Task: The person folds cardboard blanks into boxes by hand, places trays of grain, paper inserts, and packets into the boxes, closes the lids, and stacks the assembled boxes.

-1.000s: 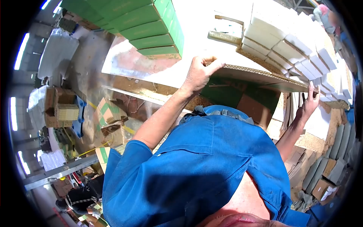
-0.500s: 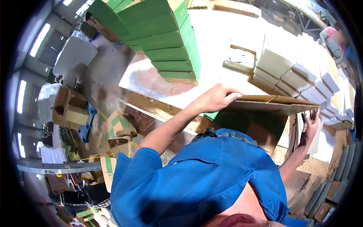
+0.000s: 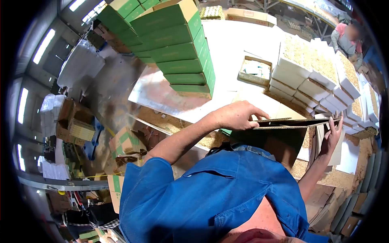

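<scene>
A cardboard box [image 3: 269,139], partly opened out with a dark green side, stands upright against the front of my body. My left hand [image 3: 239,115] grips its upper left edge between thumb and fingers. At the upper right corner, my right hand [image 3: 333,131] holds the edge, some fingers pointing up. Between the hands, flaps of the box show edge-on. The lower part is hidden behind my blue shirt.
Stacked green boxes [image 3: 178,52] stand ahead on the white table [image 3: 227,44]. A small open box [image 3: 255,71] and white blocks [image 3: 291,67] lie at the right. Folded cartons [image 3: 126,143] are on the left. Another person [image 3: 346,40] is at the far right.
The view has tilted and shifted, so the table sits lower. The cardboard's top has spread apart into flaps between my hands. My left hand has moved along with its edge.
</scene>
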Motion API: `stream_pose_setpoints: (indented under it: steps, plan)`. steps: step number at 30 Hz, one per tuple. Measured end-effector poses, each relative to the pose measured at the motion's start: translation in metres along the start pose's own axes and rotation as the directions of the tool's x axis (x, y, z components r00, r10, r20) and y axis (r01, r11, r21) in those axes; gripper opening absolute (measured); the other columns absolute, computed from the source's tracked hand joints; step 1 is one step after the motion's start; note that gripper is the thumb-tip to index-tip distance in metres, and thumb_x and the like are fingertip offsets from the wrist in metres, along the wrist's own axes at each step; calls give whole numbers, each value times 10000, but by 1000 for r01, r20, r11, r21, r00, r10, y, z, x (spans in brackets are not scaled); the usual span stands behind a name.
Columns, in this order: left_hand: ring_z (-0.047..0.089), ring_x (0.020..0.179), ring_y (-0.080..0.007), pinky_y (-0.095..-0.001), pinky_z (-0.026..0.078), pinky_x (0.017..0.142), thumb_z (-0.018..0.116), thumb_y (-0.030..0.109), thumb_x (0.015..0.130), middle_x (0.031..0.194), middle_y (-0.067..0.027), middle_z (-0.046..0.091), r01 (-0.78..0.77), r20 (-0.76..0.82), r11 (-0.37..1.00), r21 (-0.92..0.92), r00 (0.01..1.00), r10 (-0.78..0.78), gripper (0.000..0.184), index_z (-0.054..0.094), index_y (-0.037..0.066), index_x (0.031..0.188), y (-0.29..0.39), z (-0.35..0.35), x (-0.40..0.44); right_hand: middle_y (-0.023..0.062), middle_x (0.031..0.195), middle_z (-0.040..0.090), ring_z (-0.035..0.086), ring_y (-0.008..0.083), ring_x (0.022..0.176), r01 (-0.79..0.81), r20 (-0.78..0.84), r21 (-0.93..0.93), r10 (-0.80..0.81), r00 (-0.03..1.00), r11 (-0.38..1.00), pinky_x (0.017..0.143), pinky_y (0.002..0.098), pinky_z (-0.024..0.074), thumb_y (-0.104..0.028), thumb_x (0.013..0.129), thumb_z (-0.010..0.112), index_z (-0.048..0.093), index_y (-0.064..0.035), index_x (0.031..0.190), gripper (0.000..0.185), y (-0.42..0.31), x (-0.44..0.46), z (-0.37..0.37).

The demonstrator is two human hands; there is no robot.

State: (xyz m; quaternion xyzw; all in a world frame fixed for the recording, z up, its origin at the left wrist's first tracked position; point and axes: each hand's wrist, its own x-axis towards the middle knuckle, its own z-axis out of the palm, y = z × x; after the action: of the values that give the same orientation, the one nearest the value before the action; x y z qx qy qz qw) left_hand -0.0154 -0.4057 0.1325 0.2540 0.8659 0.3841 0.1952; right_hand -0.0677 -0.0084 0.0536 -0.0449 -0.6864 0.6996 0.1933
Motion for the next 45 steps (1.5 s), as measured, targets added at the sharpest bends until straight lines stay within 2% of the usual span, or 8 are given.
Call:
stream_pose_setpoints:
  steps: [8, 12, 17, 19, 27, 30, 39, 45]
  plan:
    - [660, 678, -122, -305, 546, 667, 546, 115, 919, 954, -192, 724, -105, -433, 993, 57, 894, 119, 444, 542, -11, 1344, -3, -28, 9, 175, 1534, 364, 398, 258, 1377, 81, 231, 137, -111, 967, 987, 1157, 358, 273, -121, 745, 550, 278, 38, 1513, 830, -54, -28, 17]
    - [625, 1062, -409, -433, 482, 971, 543, 141, 831, 1113, -264, 653, 40, -434, 996, 84, 901, 1, 483, 547, 5, 1295, 18, -53, 11, 180, 1517, 393, 360, 266, 1410, 174, 439, 1, -157, 885, 985, 1179, 352, 224, -195, 756, 552, 345, 39, 1488, 796, -70, -24, 39]
    - [610, 1117, -401, -415, 461, 1002, 505, 216, 930, 1239, -282, 600, 130, -381, 967, 220, 924, -37, 507, 477, 38, 1404, -27, -28, 55, 208, 1529, 366, 335, 285, 1425, -14, 335, 130, -31, 942, 991, 1187, 355, 203, -166, 892, 468, 338, 87, 1466, 641, 44, -1, 67]
    - [563, 1156, -438, -426, 449, 1021, 453, 356, 996, 1384, -276, 450, 150, -57, 897, 416, 989, -138, 506, 466, 103, 1434, -21, -16, 61, 210, 1531, 361, 334, 277, 1424, 397, 312, -212, -323, 893, 893, 1180, 355, 215, -164, 931, 464, 345, 107, 1452, 598, 102, 9, 64]
    - [567, 1108, -388, -442, 464, 957, 748, 603, 731, 1304, -233, 514, -165, 350, 926, 338, 936, 39, 971, 413, 59, 1462, -20, -34, 35, 263, 1485, 388, 358, 306, 1399, -121, 277, 259, 47, 960, 958, 1149, 380, 282, -487, 924, 638, 300, 126, 1454, 878, 67, -7, 91]
    - [550, 1159, -389, -431, 458, 991, 749, 559, 752, 1334, -219, 509, -176, 349, 940, 293, 935, 66, 874, 456, 109, 1442, -25, -22, 29, 316, 1476, 359, 345, 366, 1402, 101, -8, -588, -130, 991, 803, 1165, 405, 273, -498, 692, 858, 255, 135, 1451, 1157, 31, -32, 143]
    - [673, 944, -323, -383, 530, 887, 833, 439, 686, 1042, -140, 702, 120, -384, 931, 346, 923, 23, 644, 670, 106, 1212, -64, 1, 61, 152, 1044, 694, 641, 224, 942, 58, 248, -502, 79, 966, 863, 870, 344, 514, -112, 709, 813, 560, 48, 1176, 555, 44, -12, 122]
    - [411, 1345, -396, -435, 336, 1149, 918, 399, 592, 1437, -270, 404, 183, -509, 982, -53, 840, -185, 1251, 180, -9, 1516, -93, 30, 62, 84, 1206, 656, 593, 166, 1122, -192, 305, -115, 219, 927, 975, 956, 310, 475, -150, 877, 699, 562, -12, 1340, 502, 63, 21, 77]
